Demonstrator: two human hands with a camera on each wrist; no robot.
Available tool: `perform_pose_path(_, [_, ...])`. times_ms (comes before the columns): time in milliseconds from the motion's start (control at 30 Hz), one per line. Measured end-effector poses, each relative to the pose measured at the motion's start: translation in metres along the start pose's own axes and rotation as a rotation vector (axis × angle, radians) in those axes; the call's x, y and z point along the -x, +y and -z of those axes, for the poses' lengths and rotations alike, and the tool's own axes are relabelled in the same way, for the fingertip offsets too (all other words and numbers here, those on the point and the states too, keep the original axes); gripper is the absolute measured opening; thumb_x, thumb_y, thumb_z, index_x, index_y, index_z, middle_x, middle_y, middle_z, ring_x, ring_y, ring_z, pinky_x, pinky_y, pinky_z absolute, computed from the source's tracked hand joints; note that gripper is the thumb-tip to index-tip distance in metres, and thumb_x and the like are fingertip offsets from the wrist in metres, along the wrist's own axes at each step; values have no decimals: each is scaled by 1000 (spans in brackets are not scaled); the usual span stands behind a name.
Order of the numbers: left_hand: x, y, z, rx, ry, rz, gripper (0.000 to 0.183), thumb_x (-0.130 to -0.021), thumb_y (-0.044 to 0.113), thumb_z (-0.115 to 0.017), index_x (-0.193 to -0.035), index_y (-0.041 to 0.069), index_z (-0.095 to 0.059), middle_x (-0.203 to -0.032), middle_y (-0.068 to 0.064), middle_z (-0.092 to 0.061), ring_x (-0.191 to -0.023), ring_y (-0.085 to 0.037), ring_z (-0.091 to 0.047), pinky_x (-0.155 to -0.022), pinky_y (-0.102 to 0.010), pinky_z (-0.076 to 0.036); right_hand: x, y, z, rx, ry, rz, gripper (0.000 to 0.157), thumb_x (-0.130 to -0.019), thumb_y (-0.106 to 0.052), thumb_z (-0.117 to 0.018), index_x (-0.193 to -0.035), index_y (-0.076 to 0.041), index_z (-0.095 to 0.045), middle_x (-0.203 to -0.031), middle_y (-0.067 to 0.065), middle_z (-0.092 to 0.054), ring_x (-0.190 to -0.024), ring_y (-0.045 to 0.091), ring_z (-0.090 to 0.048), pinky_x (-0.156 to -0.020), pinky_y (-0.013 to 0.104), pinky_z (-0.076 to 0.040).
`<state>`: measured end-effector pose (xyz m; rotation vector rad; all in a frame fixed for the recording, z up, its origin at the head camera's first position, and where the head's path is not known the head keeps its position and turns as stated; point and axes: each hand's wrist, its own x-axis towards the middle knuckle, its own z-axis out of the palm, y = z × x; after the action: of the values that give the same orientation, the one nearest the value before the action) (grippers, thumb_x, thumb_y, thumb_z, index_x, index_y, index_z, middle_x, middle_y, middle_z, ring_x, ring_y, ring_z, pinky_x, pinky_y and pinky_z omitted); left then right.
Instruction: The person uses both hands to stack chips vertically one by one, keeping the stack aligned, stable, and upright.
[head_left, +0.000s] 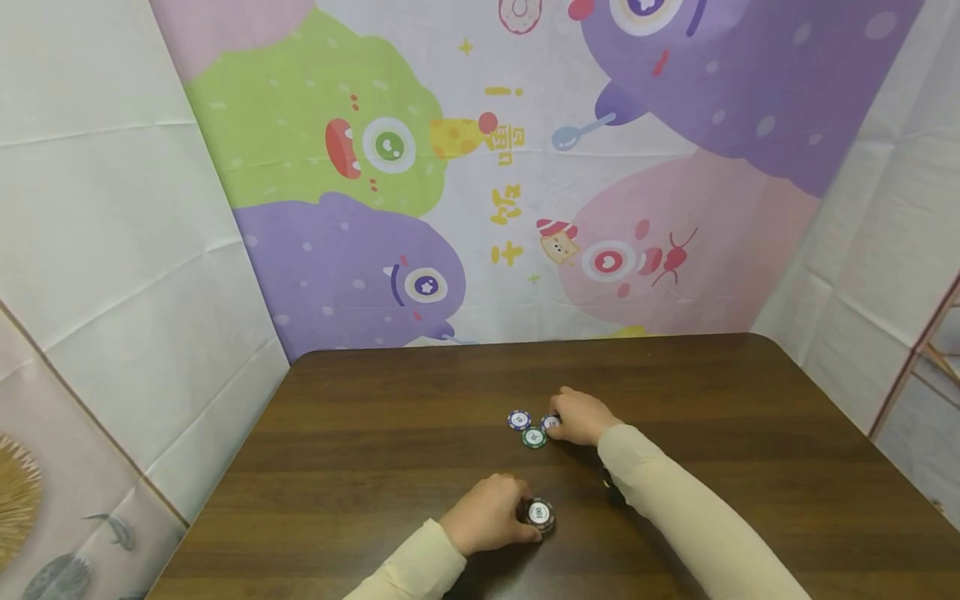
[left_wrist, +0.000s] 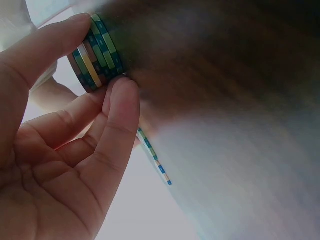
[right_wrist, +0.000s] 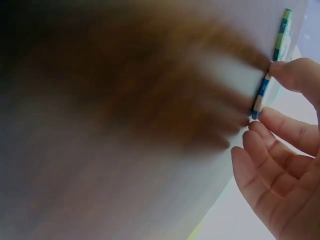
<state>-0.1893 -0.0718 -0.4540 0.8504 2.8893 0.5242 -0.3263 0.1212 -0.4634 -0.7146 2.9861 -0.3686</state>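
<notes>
My left hand (head_left: 491, 512) grips a short stack of poker chips (head_left: 539, 515) near the front of the table, thumb and fingers on its sides. A dark chip marked 100 tops it. Mostly green edges show on the stack (left_wrist: 102, 52) in the left wrist view, plus a pale yellow one. Farther back, my right hand (head_left: 581, 417) pinches the rim of a blue poker chip (head_left: 551, 422) lying on the table. Beside that chip are a green chip (head_left: 534, 437) and another blue chip (head_left: 519, 419), both flat. The right wrist view shows the pinched chip (right_wrist: 261, 95) edge-on.
The brown wooden table (head_left: 360, 433) has rounded far corners. Behind it hangs a cartoon-printed cloth (head_left: 480, 292), with white cloth panels (head_left: 127, 225) to the sides. A dark object (head_left: 607, 479), partly hidden, shows under the right sleeve.
</notes>
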Motion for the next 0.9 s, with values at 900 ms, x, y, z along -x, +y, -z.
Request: perform_pose_path(900, [0,-1,-1,18,2,-9,32,-69,29,-87,-89,11,-71,-77,8,-64,-68,0,-49,-63,-19,-43,43,-17,26,-47,48,143,29,-78,-34,-78,-93,-11,-69,-86,-6,-60,-73,9,-49,-66,30,-45])
